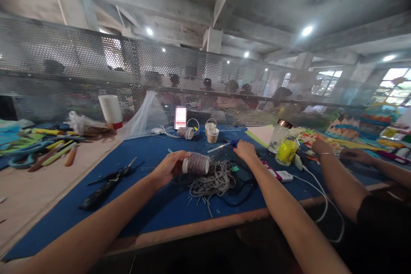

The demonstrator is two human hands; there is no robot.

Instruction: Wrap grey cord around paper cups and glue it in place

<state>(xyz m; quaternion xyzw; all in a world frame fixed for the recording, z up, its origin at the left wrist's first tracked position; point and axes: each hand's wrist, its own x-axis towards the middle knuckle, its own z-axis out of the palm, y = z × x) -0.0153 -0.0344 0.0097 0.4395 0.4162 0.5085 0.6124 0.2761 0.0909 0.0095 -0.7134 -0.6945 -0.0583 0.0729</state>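
careful: your left hand (168, 168) clenched round thread spool (196, 163); right hand (244, 150) grip unclear; loose cord pile (214, 178) may snag, drag spool.

Matt blue cloth mat (154, 205), perforated metal screen (64, 64)

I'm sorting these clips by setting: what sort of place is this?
Probably a shared craft workshop. A blue table holds a thread spool in the left hand, scissors and loose cord; a co-worker's arm rests alongside, with more people behind a mesh partition.
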